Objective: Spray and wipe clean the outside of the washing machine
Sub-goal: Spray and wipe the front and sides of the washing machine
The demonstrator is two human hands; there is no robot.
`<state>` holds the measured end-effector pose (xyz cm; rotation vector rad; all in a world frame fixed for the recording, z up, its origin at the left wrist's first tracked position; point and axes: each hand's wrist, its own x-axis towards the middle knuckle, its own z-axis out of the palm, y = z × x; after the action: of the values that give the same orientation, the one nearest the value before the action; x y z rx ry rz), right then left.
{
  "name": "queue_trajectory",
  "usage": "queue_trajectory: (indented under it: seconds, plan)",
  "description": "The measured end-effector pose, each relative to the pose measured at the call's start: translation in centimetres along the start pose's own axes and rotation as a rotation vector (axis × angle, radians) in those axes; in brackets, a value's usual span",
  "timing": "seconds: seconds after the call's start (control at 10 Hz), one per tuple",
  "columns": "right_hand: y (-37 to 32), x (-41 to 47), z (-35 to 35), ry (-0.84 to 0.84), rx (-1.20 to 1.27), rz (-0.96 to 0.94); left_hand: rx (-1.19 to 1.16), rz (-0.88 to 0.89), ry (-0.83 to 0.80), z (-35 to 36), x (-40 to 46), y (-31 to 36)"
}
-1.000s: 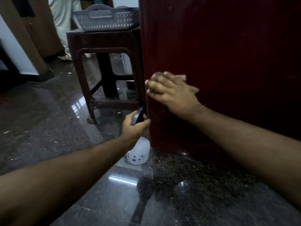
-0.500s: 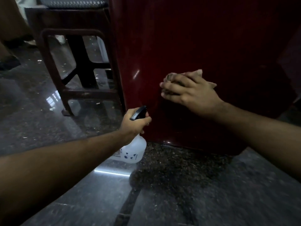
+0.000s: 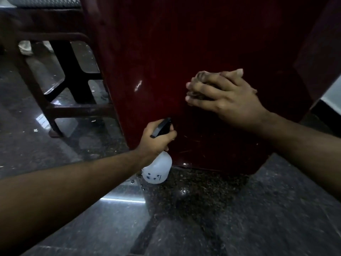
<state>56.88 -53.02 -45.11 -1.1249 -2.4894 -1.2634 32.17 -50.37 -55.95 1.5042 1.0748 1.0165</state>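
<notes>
While the right hand [image 3: 224, 97] presses a crumpled cloth [image 3: 200, 85] flat against the dark red side panel of the washing machine [image 3: 184, 43], wiping looks to be the step in hand. Fingers spread over the cloth, pinning it to the panel, mid-height. Left hand [image 3: 156, 139] is wrapped round the neck of a white spray bottle [image 3: 157, 169], black trigger head poking above the knuckles, bottle low near the machine's bottom edge, over the polished stone floor [image 3: 239, 218]. A dark stool [image 3: 60, 74] stands just beside the machine. Next move probably calls for covering the scuffed lower strip, likely with a fresh spray first.
</notes>
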Motion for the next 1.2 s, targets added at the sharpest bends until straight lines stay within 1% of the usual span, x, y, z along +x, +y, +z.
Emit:
queue_trajectory:
  seconds: [0.1, 0.2, 0.3, 0.4, 0.5, 0.6, 0.7, 0.8, 0.9, 1.0, 1.1, 1.2]
  plan:
    - [-0.5, -0.7, 2.2, 0.013, -0.042, -0.105, -0.047, -0.008, 0.012, 1.4, -0.3, 0.0]
    - [-0.6, -4.9, 3.7, -0.103, -0.078, -0.374, -0.029, 0.030, -0.066, 2.5, -1.3, -0.7]
    - [0.9, -9.6, 3.6, -0.231, -0.032, -0.360, 0.028, 0.108, -0.170, 4.0, -1.6, -0.8]
    - [3.2, -11.0, 2.0, -0.126, 0.080, -0.117, 0.055, 0.170, -0.218, 6.0, -1.0, -0.2]
    - [3.7, -9.4, 0.8, -0.016, 0.002, -0.012, 0.004, 0.175, -0.216, 8.1, -0.2, 0.2]
    - [3.0, -9.9, 2.6, 0.029, -0.051, -0.052, -0.054, 0.160, -0.185, 9.5, 0.0, -0.1]
    - [3.6, -13.9, 3.6, -0.059, -0.177, -0.274, -0.072, 0.153, -0.190, 10.2, -0.2, -0.6]
    - [4.8, -17.6, 2.8, -0.091, -0.235, -0.329, -0.062, 0.150, -0.227, 10.9, -0.5, -0.9]
    - [6.2, -18.2, 1.5, -0.027, -0.317, -0.226, -0.060, 0.167, -0.257, 12.0, -0.1, -0.9]
    - [5.7, -16.3, 1.3, 0.111, -0.275, 0.001, -0.095, 0.166, -0.236, 13.5, 0.7, -1.0]
    - [3.9, -16.4, 3.3, 0.073, -0.218, -0.040, -0.121, 0.152, -0.227, 14.8, 0.8, -0.9]
    - [3.8, -19.8, 4.4, -0.118, -0.270, -0.246, -0.104, 0.159, -0.274, 15.8, 0.2, -0.9]
